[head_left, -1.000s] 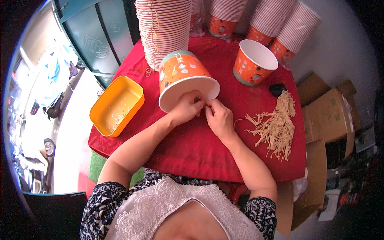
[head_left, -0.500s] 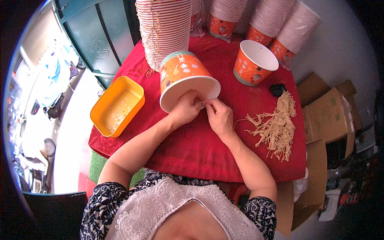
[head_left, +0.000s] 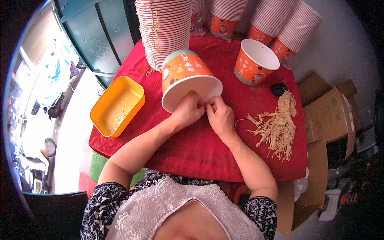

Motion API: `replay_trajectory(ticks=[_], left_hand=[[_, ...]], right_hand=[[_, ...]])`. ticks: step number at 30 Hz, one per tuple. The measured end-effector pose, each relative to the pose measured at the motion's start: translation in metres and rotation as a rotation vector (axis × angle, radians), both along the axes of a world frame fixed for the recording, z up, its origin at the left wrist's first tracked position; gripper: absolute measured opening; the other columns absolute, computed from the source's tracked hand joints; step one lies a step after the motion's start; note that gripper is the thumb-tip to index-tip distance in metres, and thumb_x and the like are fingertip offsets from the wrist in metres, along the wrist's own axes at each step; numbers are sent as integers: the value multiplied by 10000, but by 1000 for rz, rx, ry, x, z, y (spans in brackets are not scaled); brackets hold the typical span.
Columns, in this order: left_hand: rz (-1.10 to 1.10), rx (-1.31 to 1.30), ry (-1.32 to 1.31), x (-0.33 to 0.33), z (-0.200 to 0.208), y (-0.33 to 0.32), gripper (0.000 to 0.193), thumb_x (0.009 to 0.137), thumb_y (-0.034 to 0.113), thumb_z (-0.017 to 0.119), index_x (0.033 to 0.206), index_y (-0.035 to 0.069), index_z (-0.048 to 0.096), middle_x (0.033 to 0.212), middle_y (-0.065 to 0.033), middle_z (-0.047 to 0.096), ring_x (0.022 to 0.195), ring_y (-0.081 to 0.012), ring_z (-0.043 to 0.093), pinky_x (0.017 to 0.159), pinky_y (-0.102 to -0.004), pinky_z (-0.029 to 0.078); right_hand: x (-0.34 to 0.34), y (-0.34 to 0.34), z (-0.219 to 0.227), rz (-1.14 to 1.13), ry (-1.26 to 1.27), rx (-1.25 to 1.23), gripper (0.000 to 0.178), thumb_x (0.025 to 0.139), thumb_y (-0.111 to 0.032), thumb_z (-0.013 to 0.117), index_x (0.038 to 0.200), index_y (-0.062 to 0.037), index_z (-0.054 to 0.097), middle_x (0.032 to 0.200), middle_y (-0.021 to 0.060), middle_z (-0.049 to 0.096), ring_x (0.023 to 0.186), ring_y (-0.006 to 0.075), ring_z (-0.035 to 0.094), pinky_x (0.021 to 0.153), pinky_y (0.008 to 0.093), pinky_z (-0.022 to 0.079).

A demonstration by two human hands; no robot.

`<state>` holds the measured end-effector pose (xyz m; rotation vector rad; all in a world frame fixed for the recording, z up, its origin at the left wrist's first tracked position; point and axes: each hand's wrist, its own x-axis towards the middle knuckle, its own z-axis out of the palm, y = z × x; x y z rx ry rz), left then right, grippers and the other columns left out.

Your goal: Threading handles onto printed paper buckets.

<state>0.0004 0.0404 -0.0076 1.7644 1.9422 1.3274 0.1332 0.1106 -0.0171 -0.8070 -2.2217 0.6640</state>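
An orange printed paper bucket (head_left: 188,68) lies tipped on its side, its white mouth toward me. My left hand (head_left: 188,107) reaches into the mouth, fingers curled against the inner wall by the rim. Pinched together at the right side of that rim, the fingers of my right hand (head_left: 221,117) almost meet the left fingertips. Whatever small thing lies between them is too small to make out. Right of my right hand is a bundle of beige cords (head_left: 280,128), one strand trailing toward my wrist.
A yellow tray (head_left: 134,106) with small bits inside stands at the left on the red tablecloth (head_left: 188,156). Behind the bucket rises a tall stack of nested buckets (head_left: 166,32). Another bucket (head_left: 260,60) stands upright at the right, with wrapped stacks behind. Cardboard boxes (head_left: 328,116) lie beyond the table's right edge.
The bucket and both hands have shifted slightly to the right. My fingertips have drawn closer together at the rim, covering the small dark spot seen between them before.
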Motion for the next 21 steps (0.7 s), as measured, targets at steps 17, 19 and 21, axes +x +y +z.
replay_trajectory(ticks=[17, 19, 21], left_hand=[[-9, -55, -32, -6, -13, 0, 135, 775, 99, 604, 815, -29, 626, 843, -214, 631, 833, -333, 620, 760, -412, 482], [-7, -89, -48, -5, -9, 0, 138, 778, 101, 604, 825, -27, 627, 857, -211, 632, 837, -334, 619, 769, -409, 482], [-2, -124, -64, -5, -7, -1, 142, 781, 103, 603, 835, -26, 627, 871, -208, 632, 840, -335, 617, 778, -405, 483]], right_hand=[[2, 1, -4, 84, 54, 256, 67, 819, -88, 618, 859, -41, 594, 793, 174, 636, 706, 374, 635, 590, 460, 513], [3, 1, -4, 89, 45, 273, 69, 814, -83, 622, 863, -41, 598, 804, 171, 640, 705, 372, 636, 587, 458, 516], [3, 0, -3, 94, 26, 276, 74, 810, -76, 624, 872, -39, 608, 819, 167, 643, 705, 371, 638, 591, 453, 522]])
